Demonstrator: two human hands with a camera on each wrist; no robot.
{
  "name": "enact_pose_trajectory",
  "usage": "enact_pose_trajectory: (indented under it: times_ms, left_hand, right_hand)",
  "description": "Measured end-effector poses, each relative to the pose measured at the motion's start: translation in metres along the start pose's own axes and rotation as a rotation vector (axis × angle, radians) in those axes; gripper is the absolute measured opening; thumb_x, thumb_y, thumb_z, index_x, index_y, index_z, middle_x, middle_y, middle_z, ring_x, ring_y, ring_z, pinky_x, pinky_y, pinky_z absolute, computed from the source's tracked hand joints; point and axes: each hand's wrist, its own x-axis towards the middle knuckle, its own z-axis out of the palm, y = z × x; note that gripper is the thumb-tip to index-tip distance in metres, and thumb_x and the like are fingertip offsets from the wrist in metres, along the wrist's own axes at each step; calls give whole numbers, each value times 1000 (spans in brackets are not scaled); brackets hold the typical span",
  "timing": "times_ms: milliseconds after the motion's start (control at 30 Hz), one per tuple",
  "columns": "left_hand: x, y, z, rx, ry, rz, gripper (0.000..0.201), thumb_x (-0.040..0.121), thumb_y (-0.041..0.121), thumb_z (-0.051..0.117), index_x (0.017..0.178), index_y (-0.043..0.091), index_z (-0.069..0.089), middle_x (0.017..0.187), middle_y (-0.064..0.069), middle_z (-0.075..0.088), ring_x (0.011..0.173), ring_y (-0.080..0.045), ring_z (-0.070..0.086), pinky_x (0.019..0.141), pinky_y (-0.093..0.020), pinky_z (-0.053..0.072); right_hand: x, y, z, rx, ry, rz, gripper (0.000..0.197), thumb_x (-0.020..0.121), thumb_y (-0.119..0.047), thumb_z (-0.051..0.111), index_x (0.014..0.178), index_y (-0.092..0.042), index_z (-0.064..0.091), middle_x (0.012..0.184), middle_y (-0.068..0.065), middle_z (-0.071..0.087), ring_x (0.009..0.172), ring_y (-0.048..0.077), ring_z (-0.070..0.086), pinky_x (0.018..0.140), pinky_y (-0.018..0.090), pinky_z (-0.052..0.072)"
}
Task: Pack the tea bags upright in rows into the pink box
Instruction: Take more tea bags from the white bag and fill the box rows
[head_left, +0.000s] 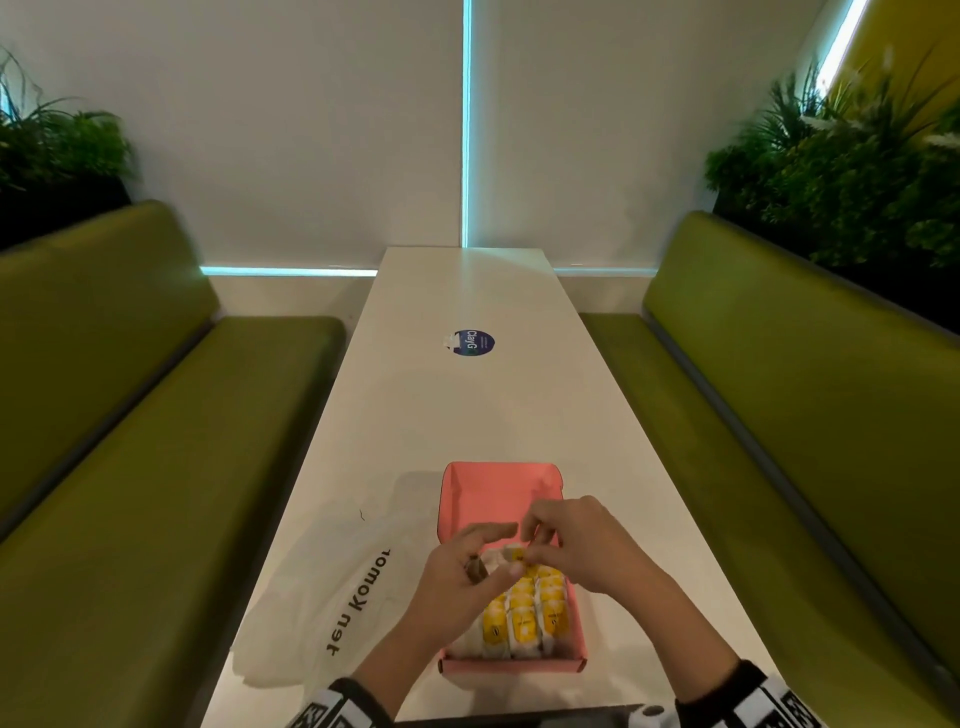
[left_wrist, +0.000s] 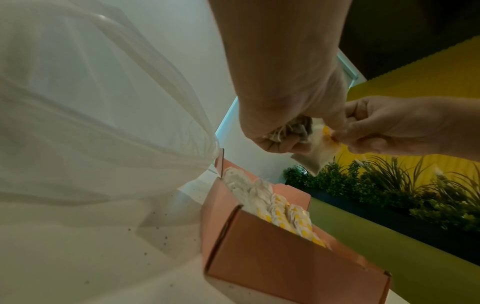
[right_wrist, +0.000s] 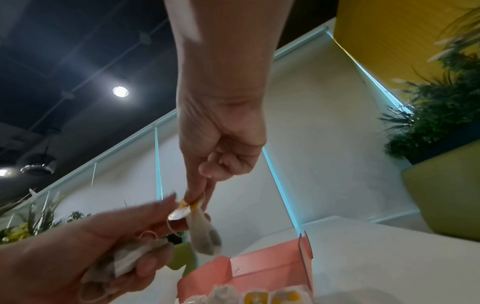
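While your right hand (head_left: 582, 545) is pinching a single tea bag (right_wrist: 203, 236) by its yellow tag between thumb and forefinger, that bag is dangling free near the centre of the right wrist view, above the open far end of the pink box (head_left: 496, 491). Your left hand (head_left: 467, 571) is curling its fingers round a crumpled bunch of bags (right_wrist: 124, 261) and strings, just beside the right one in the lower middle of the head view. You are risking a snag: loose strings in that bunch are looping close to the hanging bag, so pulling could be dragging others out onto the table (head_left: 467, 405). Because the bag is swinging from its tag alone, it is likely to be landing tilted or flat rather than upright. Packed rows (head_left: 524, 613) are filling the near end of the box, at lower centre, and a careless push could be tipping them forward into the bare pink floor. To the left, the plastic bag (head_left: 322, 597) is lying close enough to be brushed.
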Motion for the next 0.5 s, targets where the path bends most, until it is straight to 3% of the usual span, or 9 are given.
enact_pose_trajectory:
  times_ms: [67, 133, 200, 267, 333, 367, 433, 467, 500]
  left_hand:
    - [0, -3, 2, 52, 27, 6, 3, 78, 38, 70, 81, 39, 69, 78, 6, 69, 54, 2, 56, 54, -10, 39]
    - [0, -5, 3, 53, 80, -32, 9, 81, 33, 71, 74, 37, 67, 66, 4, 68, 51, -1, 56, 51, -17, 42]
    - [1, 0, 2, -3, 75, -53, 9, 81, 35, 70, 75, 30, 66, 66, 2, 71, 59, -10, 66, 56, -21, 49]
    - [0, 6, 2, -29, 67, -43, 16, 80, 36, 68, 79, 21, 66, 69, 2, 73, 65, -18, 70, 58, -24, 52]
    - [1, 5, 1, -3, 56, -23, 25, 79, 47, 68, 84, 22, 67, 74, 4, 73, 59, -28, 66, 56, -36, 51]
    - [0, 3, 1, 16, 59, -20, 29, 78, 51, 65, 88, 25, 67, 78, 5, 73, 53, -28, 60, 53, -36, 48]
    - [0, 0, -1, 24, 104, -21, 35, 77, 54, 61, 102, 30, 66, 90, 7, 68, 48, -15, 45, 49, -33, 44]
    - [0, 0, -2, 11, 133, -31, 38, 77, 53, 61, 108, 32, 63, 95, 9, 65, 50, -10, 43, 51, -33, 45]
    - [0, 2, -3, 3, 166, -36, 37, 80, 51, 61, 112, 32, 61, 101, 12, 62, 53, -7, 46, 55, -30, 48]
  right_hand:
    - [0, -1, 2, 87, 36, -2, 15, 80, -21, 71, 81, -30, 59, 69, -18, 55, 64, -1, 51, 67, 20, 44]
    - [2, 2, 2, 176, 112, 6, 24, 76, -22, 75, 86, -34, 57, 74, -16, 53, 61, 1, 48, 67, 22, 43]
    - [1, 1, 1, 255, 114, 8, 36, 70, -26, 80, 95, -39, 56, 83, -11, 47, 61, 5, 44, 65, 20, 40]
    - [0, 1, 0, 235, 38, -4, 29, 71, -30, 80, 86, -41, 57, 84, -9, 42, 65, 4, 43, 65, 15, 37]
    - [-1, 1, -1, 181, 15, -26, 22, 75, -28, 77, 69, -36, 57, 79, -9, 45, 66, 1, 43, 62, 11, 34]
    - [0, 1, 0, 196, 72, -20, 21, 76, -24, 76, 66, -31, 59, 76, -9, 47, 65, 1, 44, 61, 11, 35]
    - [6, 7, 4, 242, 346, 72, 14, 78, -18, 75, 69, -20, 65, 72, -8, 49, 61, 2, 45, 60, 11, 36]
    - [7, 7, 4, 209, 490, 125, 12, 79, -20, 74, 71, -17, 67, 71, -8, 48, 60, 2, 45, 60, 15, 36]
    - [6, 7, 3, 139, 536, 151, 14, 81, -24, 73, 71, -16, 67, 70, -8, 47, 60, 2, 45, 60, 20, 36]
